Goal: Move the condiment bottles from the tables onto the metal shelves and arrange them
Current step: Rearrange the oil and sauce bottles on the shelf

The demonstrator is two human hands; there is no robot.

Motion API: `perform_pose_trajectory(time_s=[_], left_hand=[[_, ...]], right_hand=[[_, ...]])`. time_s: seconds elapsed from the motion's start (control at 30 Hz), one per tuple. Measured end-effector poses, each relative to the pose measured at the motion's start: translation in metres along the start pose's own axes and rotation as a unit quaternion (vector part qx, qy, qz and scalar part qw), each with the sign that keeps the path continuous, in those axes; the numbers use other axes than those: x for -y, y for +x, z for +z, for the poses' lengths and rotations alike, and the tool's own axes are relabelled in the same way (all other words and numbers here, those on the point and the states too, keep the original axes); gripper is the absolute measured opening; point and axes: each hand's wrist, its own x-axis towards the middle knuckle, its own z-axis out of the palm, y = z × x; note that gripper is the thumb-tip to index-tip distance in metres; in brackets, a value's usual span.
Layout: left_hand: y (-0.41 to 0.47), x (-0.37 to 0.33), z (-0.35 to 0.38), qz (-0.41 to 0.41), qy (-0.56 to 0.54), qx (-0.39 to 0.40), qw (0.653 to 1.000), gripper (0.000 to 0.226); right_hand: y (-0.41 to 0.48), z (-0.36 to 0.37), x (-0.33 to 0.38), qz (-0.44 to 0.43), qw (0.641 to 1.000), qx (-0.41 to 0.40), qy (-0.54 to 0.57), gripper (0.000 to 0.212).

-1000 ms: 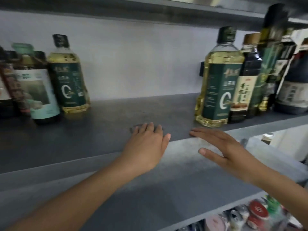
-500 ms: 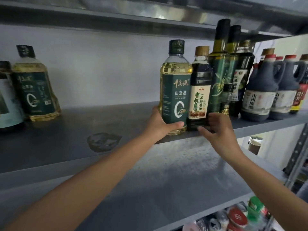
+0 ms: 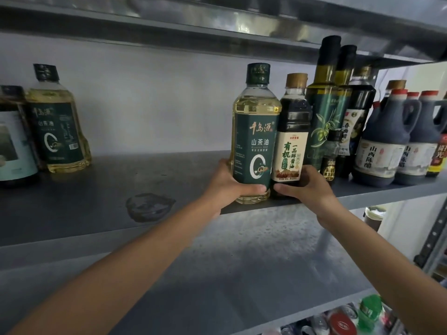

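Note:
A camellia oil bottle (image 3: pixel 254 131) with a green label and green cap stands near the front edge of the grey metal shelf (image 3: pixel 150 180). My left hand (image 3: pixel 229 182) wraps its lower part from the left. Touching it on the right stands a dark soy sauce bottle (image 3: pixel 291 131) with a tan cap, and my right hand (image 3: pixel 307 187) grips its base. Behind and to the right stand two tall olive oil bottles (image 3: pixel 323 105), a small dark bottle (image 3: pixel 330 155) and dark vinegar jugs (image 3: pixel 382 146).
A second camellia oil bottle (image 3: pixel 58 126) and a pale-labelled bottle (image 3: pixel 12 143) stand at the shelf's far left. A stain (image 3: pixel 150 206) marks the shelf between the groups. Below is another grey shelf (image 3: pixel 242 274); lower still, several bottle caps (image 3: pixel 343 322). A shelf upright (image 3: pixel 435 240) rises at right.
Both hands went from resting flat on the shelf edge to gripping the oil bottle and the soy sauce bottle. The view has swung right and closer to the right-hand bottle group.

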Motion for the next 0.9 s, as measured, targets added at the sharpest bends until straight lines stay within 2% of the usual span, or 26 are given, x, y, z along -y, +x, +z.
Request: perform_pose_trajectory(time_s=[0.17,0.33,0.53,0.73,0.9], left_hand=[[-0.007,0.0,-0.015,0.009,0.017,0.016,1.0,0.084],[-0.016,0.003,-0.04,0.008,0.029,0.013,0.999,0.083],[-0.033,0.011,-0.072,0.014,0.034,-0.038,0.999,0.088],[-0.056,0.018,-0.123,0.013,0.04,-0.077,0.996,0.088],[-0.076,0.025,-0.179,-0.008,0.047,-0.098,0.994,0.094]], right_hand=[[-0.006,-0.001,0.008,-0.006,0.998,0.056,0.014,0.067],[-0.012,0.013,0.02,-0.029,0.997,0.066,-0.003,0.068],[-0.017,0.045,0.033,-0.064,0.993,0.097,-0.017,0.074],[-0.027,0.093,0.056,-0.101,0.984,0.145,-0.021,0.063],[-0.036,0.145,0.076,-0.119,0.975,0.184,-0.027,0.067]])
